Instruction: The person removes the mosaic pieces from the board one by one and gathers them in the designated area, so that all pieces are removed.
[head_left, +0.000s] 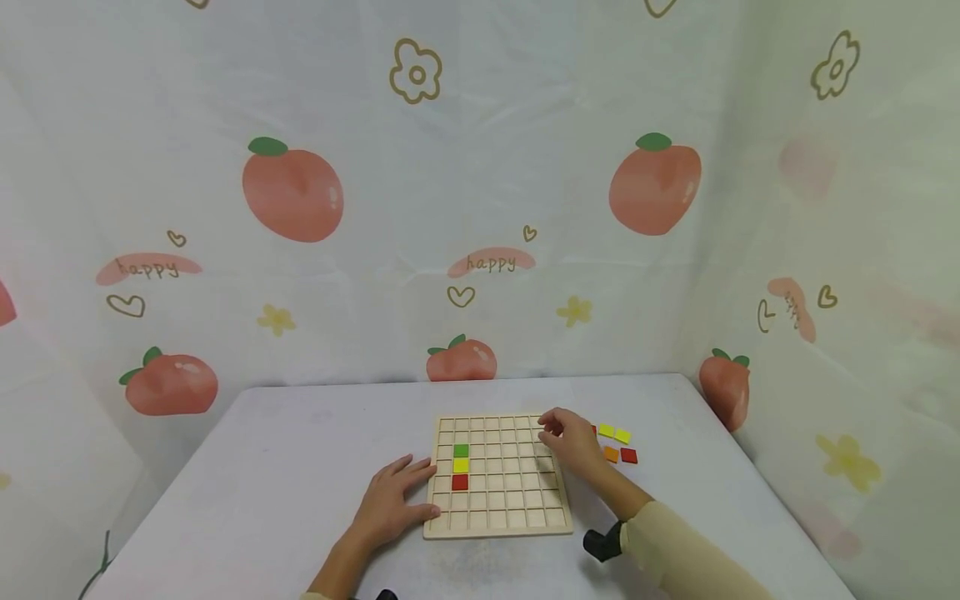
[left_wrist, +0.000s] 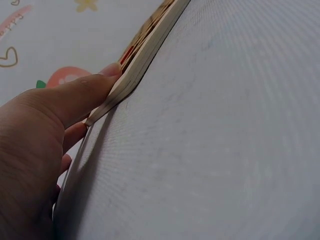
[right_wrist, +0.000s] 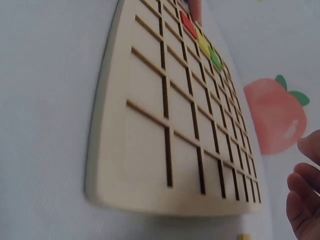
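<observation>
A wooden grid board [head_left: 498, 532] lies flat on the table. Within its left part a green tile [head_left: 461, 451], a yellow tile [head_left: 461, 466] and a red tile [head_left: 460, 482] fill neighbouring cells of one column. My left hand [head_left: 388, 502] rests by the board's left edge, fingers spread and thumb [left_wrist: 111, 70] on the rim. Over the upper right edge of the board is my right hand [head_left: 573, 440], its fingers loosely bent and thumb apart from them in the right wrist view. No tile shows between those fingers.
Several loose tiles lie right of the board: yellow ones [head_left: 622, 436], an orange one [head_left: 611, 454], a red one [head_left: 628, 456] and another red one partly behind the right hand. A fruit-patterned cloth [head_left: 540, 333] hangs behind the white table [head_left: 337, 425].
</observation>
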